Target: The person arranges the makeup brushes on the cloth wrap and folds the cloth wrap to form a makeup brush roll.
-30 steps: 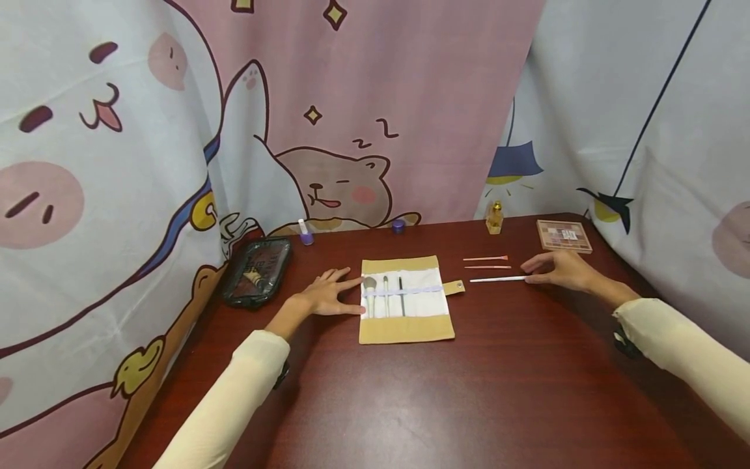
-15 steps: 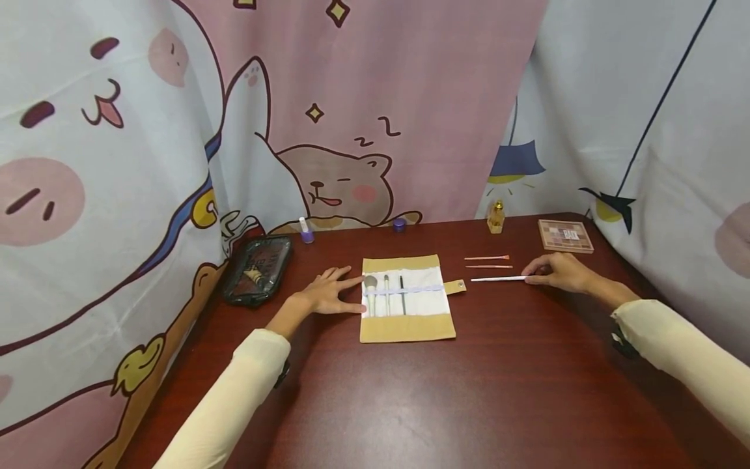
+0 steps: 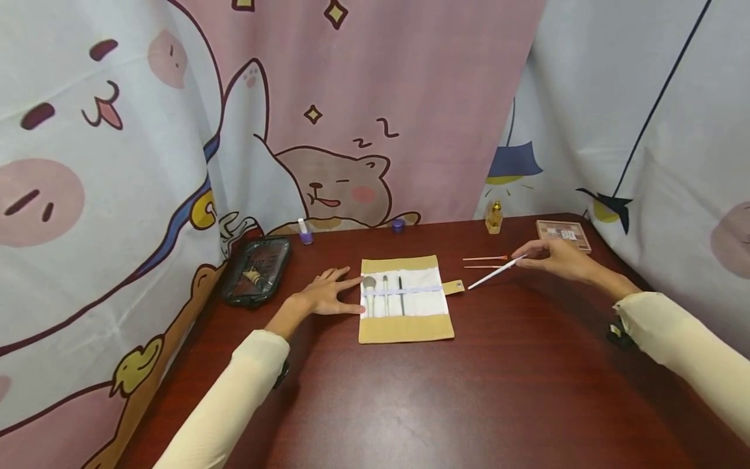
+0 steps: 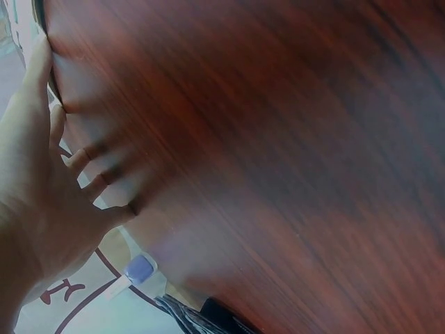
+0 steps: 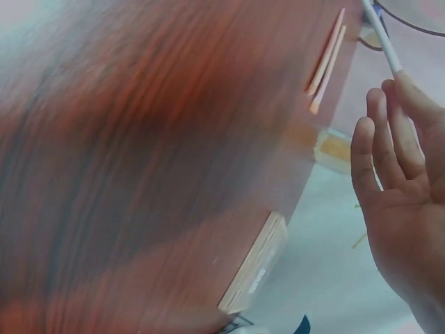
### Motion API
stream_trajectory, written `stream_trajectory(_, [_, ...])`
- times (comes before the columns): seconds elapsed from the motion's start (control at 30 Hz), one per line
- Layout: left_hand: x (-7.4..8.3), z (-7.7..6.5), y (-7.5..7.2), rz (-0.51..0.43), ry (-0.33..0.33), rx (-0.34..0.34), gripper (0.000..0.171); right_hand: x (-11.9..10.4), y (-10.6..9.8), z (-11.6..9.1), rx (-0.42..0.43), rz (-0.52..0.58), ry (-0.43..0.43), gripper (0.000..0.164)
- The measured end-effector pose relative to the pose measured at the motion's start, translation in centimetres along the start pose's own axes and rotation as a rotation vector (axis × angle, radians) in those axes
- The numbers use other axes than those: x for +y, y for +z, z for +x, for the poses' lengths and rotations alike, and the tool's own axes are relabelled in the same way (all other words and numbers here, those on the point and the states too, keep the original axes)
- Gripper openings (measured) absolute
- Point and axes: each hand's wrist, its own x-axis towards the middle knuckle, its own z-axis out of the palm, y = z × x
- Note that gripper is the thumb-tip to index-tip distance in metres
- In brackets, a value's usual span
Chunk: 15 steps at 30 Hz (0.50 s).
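Observation:
My right hand [image 3: 556, 258] pinches one end of a slim white stick-like brush [image 3: 495, 273] between thumb and fingers; its far end slants down to the left, near the strap of the brush roll. In the right wrist view the white brush [image 5: 383, 38] rises from the fingertips. My left hand [image 3: 325, 293] lies with fingers spread, thumb and index finger touching the left edge of the open tan brush roll [image 3: 410, 330]. Tucked under the roll's band are a fluffy makeup brush [image 3: 370, 284], a smaller brush [image 3: 385, 293] and a dark thin brush [image 3: 401, 296].
Two thin pink brushes [image 3: 485, 258] lie right of the roll. Behind stand a perfume bottle [image 3: 494, 219], an eyeshadow palette [image 3: 564, 233], a small purple jar [image 3: 398, 225] and a nail polish bottle [image 3: 305, 232]. A black clear-topped pouch [image 3: 258, 271] lies at the left.
My right hand has lifted the white brush off the table and tilted it, its held end raised and its free end pointing down-left. The left hand stays on the roll's edge.

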Motion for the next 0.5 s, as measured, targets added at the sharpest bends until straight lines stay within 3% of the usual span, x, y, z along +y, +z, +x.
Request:
stream_trajectory(0.27, [0.0,-0.1,0.2,-0.015,-0.003,-0.002,0.089,-1.4,0.7,1.6,0.041,0.165,0.084,0.021])
stream_trajectory(0.5, [-0.1,0.0,0.1,-0.013,0.003,0.014,0.089,-3.2,1.3,3.5,0.1,0.353,0.01,0.031])
